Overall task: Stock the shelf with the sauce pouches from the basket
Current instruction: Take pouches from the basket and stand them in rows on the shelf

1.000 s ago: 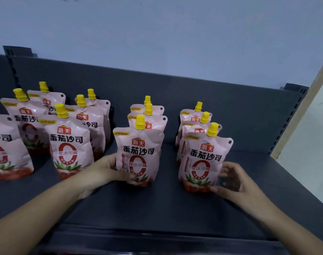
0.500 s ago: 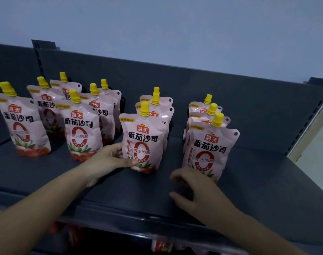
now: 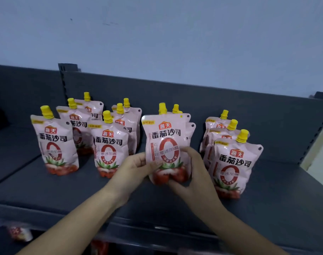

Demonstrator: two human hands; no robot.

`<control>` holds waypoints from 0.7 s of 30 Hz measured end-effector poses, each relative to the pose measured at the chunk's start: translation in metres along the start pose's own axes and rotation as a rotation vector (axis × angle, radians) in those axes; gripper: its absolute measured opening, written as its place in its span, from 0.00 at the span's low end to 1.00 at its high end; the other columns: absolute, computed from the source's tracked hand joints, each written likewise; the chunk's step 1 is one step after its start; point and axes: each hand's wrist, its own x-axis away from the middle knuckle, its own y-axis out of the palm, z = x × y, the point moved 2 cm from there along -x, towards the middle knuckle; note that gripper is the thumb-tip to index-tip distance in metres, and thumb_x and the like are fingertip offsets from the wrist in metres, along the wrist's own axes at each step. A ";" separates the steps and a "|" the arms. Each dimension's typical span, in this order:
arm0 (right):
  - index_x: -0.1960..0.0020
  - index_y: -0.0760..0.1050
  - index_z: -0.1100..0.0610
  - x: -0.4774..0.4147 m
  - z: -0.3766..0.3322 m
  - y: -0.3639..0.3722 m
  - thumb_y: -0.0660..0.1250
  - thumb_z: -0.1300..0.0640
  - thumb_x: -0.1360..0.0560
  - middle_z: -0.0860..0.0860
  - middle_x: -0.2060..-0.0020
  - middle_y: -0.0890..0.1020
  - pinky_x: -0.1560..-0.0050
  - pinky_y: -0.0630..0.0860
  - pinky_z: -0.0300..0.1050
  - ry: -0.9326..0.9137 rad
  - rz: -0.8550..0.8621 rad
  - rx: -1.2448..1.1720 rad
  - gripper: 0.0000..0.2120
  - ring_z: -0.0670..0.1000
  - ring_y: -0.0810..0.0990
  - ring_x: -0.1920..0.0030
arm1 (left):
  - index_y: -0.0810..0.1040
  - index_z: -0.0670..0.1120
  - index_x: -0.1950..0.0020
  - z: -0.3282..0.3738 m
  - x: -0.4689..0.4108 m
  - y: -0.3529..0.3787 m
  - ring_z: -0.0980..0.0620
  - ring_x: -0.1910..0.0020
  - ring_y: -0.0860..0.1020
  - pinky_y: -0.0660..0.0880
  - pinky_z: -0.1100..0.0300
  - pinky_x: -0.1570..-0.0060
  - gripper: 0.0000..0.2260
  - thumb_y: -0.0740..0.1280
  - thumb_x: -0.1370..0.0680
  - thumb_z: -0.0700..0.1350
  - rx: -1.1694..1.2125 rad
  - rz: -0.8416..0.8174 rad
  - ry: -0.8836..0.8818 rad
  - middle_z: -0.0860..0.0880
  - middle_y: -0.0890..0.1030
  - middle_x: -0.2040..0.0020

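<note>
Several pink sauce pouches with yellow caps stand in rows on the dark grey shelf (image 3: 37, 188). Both my hands hold the front pouch of the middle row (image 3: 166, 142). My left hand (image 3: 135, 168) grips its lower left edge, thumb on the front. My right hand (image 3: 192, 172) grips its lower right side and bottom. More pouches stand behind it. The front pouch of the right row (image 3: 234, 162) stands just right of my right hand, and the front pouch of the row to the left (image 3: 110, 146) stands beside my left hand. No basket is in view.
A further pouch (image 3: 55, 142) stands at the far left front. The shelf's back panel (image 3: 230, 107) rises behind the rows, with a slotted upright (image 3: 320, 126) at the right. A lower shelf with more pouches (image 3: 21, 232) shows under the front edge.
My right hand moved left from the right-row pouch to the middle front pouch. Both hands now hold that pouch. The view has shifted right and down.
</note>
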 end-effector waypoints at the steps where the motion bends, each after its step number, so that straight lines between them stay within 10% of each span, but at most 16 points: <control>1: 0.34 0.64 0.46 0.000 -0.005 -0.002 0.75 0.55 0.34 0.45 0.39 0.71 0.40 0.72 0.34 -0.021 0.011 -0.028 0.33 0.40 0.72 0.38 | 0.80 0.43 0.47 0.008 0.004 0.002 0.54 0.54 0.84 0.79 0.66 0.59 0.13 0.66 0.30 0.44 0.002 -0.001 0.060 0.49 0.86 0.52; 9: 0.36 0.69 0.41 0.010 -0.022 -0.003 0.73 0.53 0.35 0.46 0.37 0.73 0.42 0.77 0.44 -0.046 -0.008 -0.319 0.30 0.48 0.74 0.36 | 0.50 0.70 0.32 0.033 0.036 0.013 0.67 0.36 0.71 0.76 0.67 0.46 0.45 0.75 0.35 0.43 -0.215 -0.153 0.353 0.77 0.66 0.38; 16: 0.36 0.72 0.45 0.002 -0.023 -0.019 0.74 0.58 0.37 0.53 0.38 0.75 0.45 0.80 0.53 0.028 -0.151 -0.381 0.30 0.54 0.78 0.40 | 0.70 0.60 0.34 0.036 0.038 -0.003 0.66 0.34 0.69 0.78 0.67 0.50 0.32 0.76 0.36 0.47 -0.497 -0.127 0.430 0.77 0.58 0.33; 21: 0.38 0.74 0.49 0.003 -0.024 -0.029 0.70 0.62 0.35 0.57 0.42 0.78 0.56 0.80 0.41 0.012 -0.259 -0.475 0.26 0.55 0.83 0.47 | 0.74 0.67 0.42 0.039 0.041 -0.010 0.74 0.35 0.65 0.73 0.73 0.46 0.27 0.67 0.41 0.52 -0.485 -0.014 0.484 0.78 0.64 0.36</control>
